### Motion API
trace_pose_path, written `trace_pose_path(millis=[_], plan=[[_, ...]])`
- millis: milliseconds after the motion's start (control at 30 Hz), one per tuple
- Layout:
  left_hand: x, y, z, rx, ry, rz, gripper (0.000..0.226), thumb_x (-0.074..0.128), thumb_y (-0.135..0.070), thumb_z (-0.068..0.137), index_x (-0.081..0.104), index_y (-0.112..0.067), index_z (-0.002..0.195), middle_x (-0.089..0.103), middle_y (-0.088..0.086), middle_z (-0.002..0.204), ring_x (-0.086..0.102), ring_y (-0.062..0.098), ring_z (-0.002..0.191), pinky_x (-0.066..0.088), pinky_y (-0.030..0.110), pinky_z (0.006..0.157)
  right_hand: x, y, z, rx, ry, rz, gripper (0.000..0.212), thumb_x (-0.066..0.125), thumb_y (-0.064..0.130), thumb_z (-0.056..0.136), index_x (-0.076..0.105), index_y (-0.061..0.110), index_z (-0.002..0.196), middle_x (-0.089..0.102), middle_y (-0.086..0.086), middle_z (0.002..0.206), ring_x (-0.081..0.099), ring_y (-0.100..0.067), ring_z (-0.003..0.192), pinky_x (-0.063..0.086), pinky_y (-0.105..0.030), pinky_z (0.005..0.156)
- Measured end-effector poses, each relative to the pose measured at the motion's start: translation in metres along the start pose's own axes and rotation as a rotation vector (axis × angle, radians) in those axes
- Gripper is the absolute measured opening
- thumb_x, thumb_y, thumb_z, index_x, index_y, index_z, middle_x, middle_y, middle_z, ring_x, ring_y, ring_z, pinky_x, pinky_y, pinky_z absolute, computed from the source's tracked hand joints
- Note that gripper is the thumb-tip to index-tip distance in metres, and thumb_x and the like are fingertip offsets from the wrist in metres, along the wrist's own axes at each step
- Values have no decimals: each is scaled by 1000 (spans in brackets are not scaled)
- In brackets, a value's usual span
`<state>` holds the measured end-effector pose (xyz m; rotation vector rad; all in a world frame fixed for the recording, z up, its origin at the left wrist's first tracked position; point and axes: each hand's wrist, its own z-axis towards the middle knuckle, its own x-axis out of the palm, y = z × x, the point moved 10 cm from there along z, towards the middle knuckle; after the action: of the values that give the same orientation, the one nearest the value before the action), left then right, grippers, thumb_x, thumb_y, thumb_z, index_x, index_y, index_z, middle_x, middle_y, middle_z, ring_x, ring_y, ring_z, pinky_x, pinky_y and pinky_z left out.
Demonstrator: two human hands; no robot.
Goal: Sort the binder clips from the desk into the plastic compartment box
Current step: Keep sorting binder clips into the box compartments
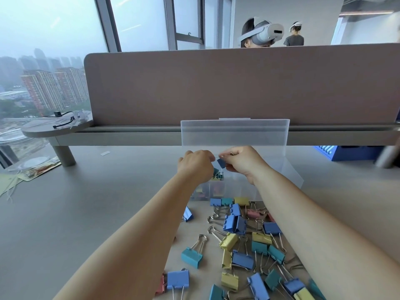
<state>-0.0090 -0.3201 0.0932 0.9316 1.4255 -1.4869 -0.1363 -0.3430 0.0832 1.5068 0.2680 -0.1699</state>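
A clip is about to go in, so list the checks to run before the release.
1. Grip on the small blue clip: ok, the right hand pinches it.
2. Grip of the left hand: cannot tell, its fingertips are hidden.
3. Open lid: ok, it stands against the divider.
4. Clip above the compartment box: ok.
5. Matching compartment underneath: cannot tell, the hands cover it.
6. All loose clips off the desk: not ok, many remain.
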Motion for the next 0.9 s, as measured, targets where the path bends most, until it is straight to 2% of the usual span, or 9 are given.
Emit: trace_pose_path(millis=[67, 133, 167, 267, 367, 500, 633, 733, 900], plan=[[0, 0, 0, 4, -14, -13, 51, 41, -4, 86, 54, -32, 127, 58, -7, 128, 42, 22, 122, 32, 31, 93, -1, 1, 1, -14, -23, -26, 14, 59, 7, 93, 71, 3, 98, 68, -15, 98, 66, -22, 83, 57, -29, 78], [0, 4, -1, -7, -22, -34, 39, 46, -13, 90, 57, -31, 123, 60, -7, 124, 49, 21, 115, 33, 32, 91, 0, 2, 2, -33, -38, -69, 13, 60, 5, 92, 73, 6, 94, 70, -15, 100, 68, -27, 91, 55, -40, 89], [1, 6, -2, -15, -19, -38, 35, 49, -17, 91, 58, -30, 122, 59, -6, 123, 51, 21, 112, 34, 32, 91, 0, 3, 1, -53, -46, -101, 14, 60, 5, 91, 73, 6, 94, 70, -14, 101, 67, -27, 94, 54, -41, 92], [4, 11, -4, -27, -14, -55, 30, 53, -21, 91, 59, -28, 120, 61, -4, 119, 53, 21, 107, 37, 33, 91, 5, 16, -6, -150, -25, -295, 20, 56, 6, 91, 74, 4, 99, 70, -11, 105, 63, -25, 99, 51, -35, 90], [-2, 17, -6, -34, -67, -119, 34, 49, -13, 89, 60, -28, 118, 62, -5, 119, 55, 22, 108, 42, 36, 94, 21, 21, -14, -165, 128, -510, 26, 52, 12, 94, 73, 5, 106, 69, -10, 112, 61, -27, 104, 48, -34, 88], [-7, 17, -8, -20, -102, -136, 36, 46, -9, 88, 63, -33, 108, 64, -10, 113, 56, 19, 106, 45, 35, 93, 24, 25, -20, -151, 198, -598, 33, 44, 5, 95, 69, 9, 116, 64, -7, 124, 58, -23, 112, 45, -31, 93], [-3, 13, -6, 4, -46, -167, 30, 48, -13, 87, 66, -37, 88, 68, -12, 105, 60, 18, 100, 50, 36, 89, 17, 26, -20, -155, 155, -638, 27, 53, 0, 89, 74, 11, 103, 68, -7, 113, 62, -25, 104, 51, -36, 91], [2, 13, -5, 4, -9, -100, 34, 46, -15, 88, 68, -40, 96, 65, -13, 109, 57, 18, 101, 47, 33, 88, 23, 21, -20, -149, 214, -672, 24, 61, -2, 83, 76, 13, 94, 71, -9, 100, 65, -30, 96, 55, -44, 87], [9, 12, -8, 16, 44, -2, 37, 45, -17, 91, 66, -41, 109, 62, -9, 118, 52, 22, 110, 33, 30, 86, 25, 25, -18, -157, 260, -651, 24, 65, 4, 86, 76, 25, 79, 73, -1, 93, 64, -24, 93, 52, -36, 84]])
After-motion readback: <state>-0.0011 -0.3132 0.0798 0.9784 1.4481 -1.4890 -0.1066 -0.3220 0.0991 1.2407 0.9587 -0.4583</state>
